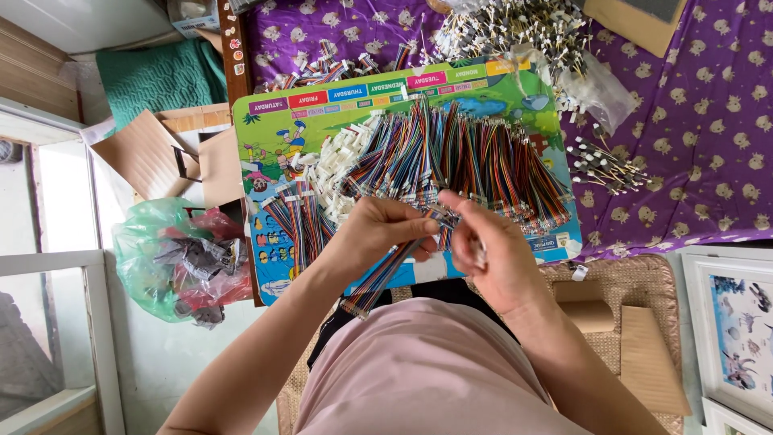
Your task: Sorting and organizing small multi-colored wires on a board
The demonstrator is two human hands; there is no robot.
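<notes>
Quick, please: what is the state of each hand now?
Left hand: closed, pinching a multicoloured ribbon cable.
Right hand: closed on the cable's upper end.

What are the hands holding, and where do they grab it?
The left hand pinches a rainbow wire bundle near its upper end; the right hand grips that end's tip.

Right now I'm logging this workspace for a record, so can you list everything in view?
multicoloured ribbon wire bundles: many, fanned on the board
colourful printed cartoon board: one, under the wires
small white plastic connectors: a pile, left of the wires
purple patterned cloth: one, beneath the board
green plastic bag: one, on the floor at left
brown cardboard pieces: several, above the bag
left hand: fingers hold a wire strip
right hand: fingers pinch the strip's end
</notes>
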